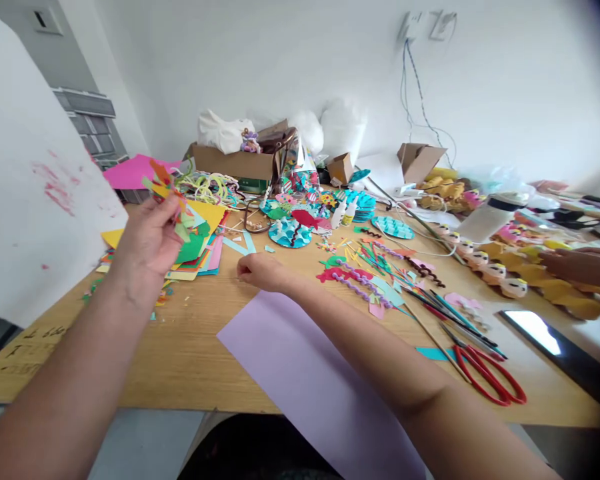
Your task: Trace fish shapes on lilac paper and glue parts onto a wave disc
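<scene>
My left hand (153,233) is raised over the left part of the table, its fingers closed on a bunch of coloured paper scraps (161,180) in orange, yellow and green. Below it lies a stack of coloured paper (205,257) with a green cut piece (193,245) on top. My right hand (260,272) rests low over the wood with its fingers curled in; whatever may be inside is hidden. Pale blue paper strips (245,245) lie just beyond it. Under my right forearm a lilac sheet (300,363) reaches past the table's front edge.
Red-handled scissors (490,377), pencils, twisted pipe cleaners (355,283) and a dark phone-like slab (555,353) lie to the right. Another person's hand (575,267) is at the right edge. Glue bottles (344,213), decorated discs (290,233) and a cardboard box (235,163) stand behind. A white board (40,167) rises at left.
</scene>
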{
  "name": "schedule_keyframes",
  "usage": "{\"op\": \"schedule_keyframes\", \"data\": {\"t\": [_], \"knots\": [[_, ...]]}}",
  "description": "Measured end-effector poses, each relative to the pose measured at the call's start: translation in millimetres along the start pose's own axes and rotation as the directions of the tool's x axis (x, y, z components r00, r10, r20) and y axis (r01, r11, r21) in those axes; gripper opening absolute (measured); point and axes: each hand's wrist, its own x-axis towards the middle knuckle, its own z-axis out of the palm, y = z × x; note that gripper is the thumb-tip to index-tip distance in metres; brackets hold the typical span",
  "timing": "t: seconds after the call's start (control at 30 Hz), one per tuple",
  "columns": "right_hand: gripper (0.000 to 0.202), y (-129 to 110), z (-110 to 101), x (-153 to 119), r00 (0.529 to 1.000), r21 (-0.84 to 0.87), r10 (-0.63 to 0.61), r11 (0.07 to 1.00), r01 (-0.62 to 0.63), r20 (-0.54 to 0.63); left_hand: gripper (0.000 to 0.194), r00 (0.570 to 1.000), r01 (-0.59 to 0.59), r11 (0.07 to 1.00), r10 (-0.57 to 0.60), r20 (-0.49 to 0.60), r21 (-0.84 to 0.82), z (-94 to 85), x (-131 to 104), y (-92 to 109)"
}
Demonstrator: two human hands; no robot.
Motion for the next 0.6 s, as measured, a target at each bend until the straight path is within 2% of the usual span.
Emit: {"op": "schedule_keyframes", "data": {"t": [0.13,0.23,0.4,0.6], "knots": [[0.021,-28.9,6.8,21.7,0.991,0.084,-0.098,0.991,0.106,-0.087,0.028,0.99,-0.136,0.986,0.131,0.06,0.092,-11.0,5.2,34.3],[0.021,-54.4,14.9,41.7,0.98,0.134,-0.152,0.976,0.169,-0.13,0.024,0.987,-0.162,0.972,0.157,0.041,0.173,-29.4,9.5,46.6],[0.022,-88.0,29.4,76.3,0.961,0.131,-0.214,0.962,0.239,-0.176,0.015,0.993,-0.108,0.957,0.117,-0.019,0.269,-62.4,10.2,49.5],[0.027,-108.0,40.0,101.3,0.96,0.106,-0.255,0.958,0.267,-0.116,0.015,0.998,-0.033,0.941,0.05,-0.041,0.338,-81.2,7.3,45.9]]}}
